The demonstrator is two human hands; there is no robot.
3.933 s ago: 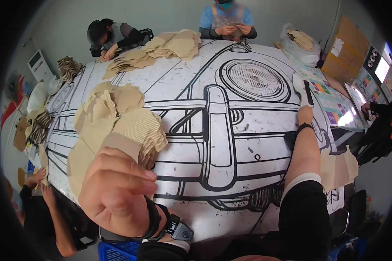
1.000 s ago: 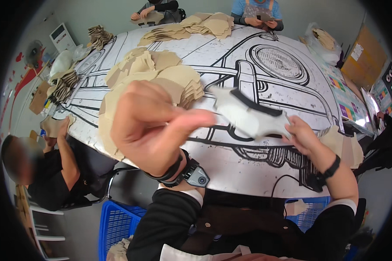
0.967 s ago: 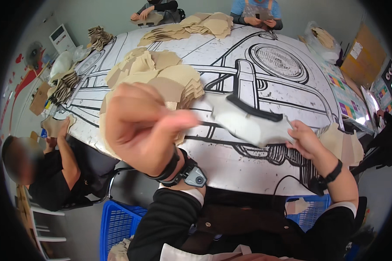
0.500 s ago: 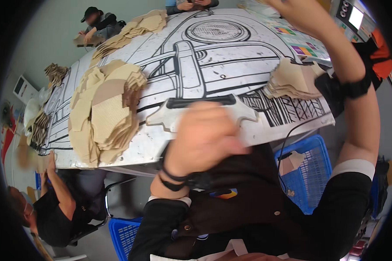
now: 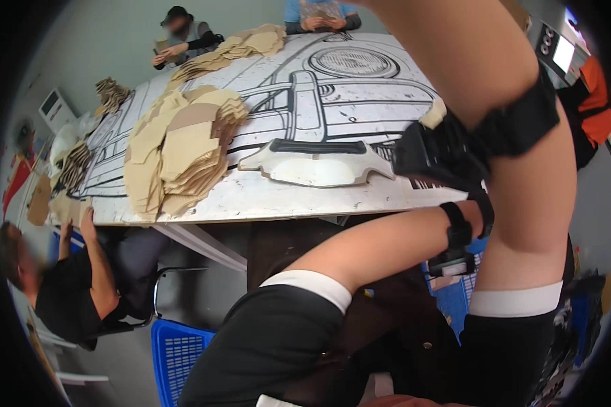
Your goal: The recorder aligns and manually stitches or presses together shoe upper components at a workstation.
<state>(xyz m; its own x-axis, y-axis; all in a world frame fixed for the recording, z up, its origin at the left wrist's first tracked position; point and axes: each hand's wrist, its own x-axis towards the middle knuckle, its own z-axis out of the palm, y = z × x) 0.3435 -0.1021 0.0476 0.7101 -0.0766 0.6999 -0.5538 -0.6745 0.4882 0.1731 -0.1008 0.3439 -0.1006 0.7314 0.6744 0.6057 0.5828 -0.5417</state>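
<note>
My right forearm (image 5: 529, 197) rises across the right side, with a black strap and a black box at the wrist. Its hand lies beyond the top edge. My left forearm (image 5: 387, 241) reaches rightward along the table's near edge. Behind the right forearm the left hand is hidden, so its fingers do not show. A white wing-shaped piece (image 5: 312, 169) with a black strip along its top lies on the table in front of me, touched by neither hand. To its left is a pile of tan cut cardboard pieces (image 5: 197, 152). Another tan pile (image 5: 433, 114) is mostly covered by my right arm.
The white tabletop (image 5: 278, 200) carries black line drawings. More tan pieces (image 5: 251, 47) lie at the far side. A blue basket (image 5: 448, 302) stands below at right, and a blue crate (image 5: 176, 359) at lower left. Co-workers sit at left (image 5: 75, 278) and across the table (image 5: 183, 41).
My left hand has swung from above the white piece to the right, behind my right forearm. The right arm has come closer to the middle, its hand leaving the picture. The view has shifted slightly.
</note>
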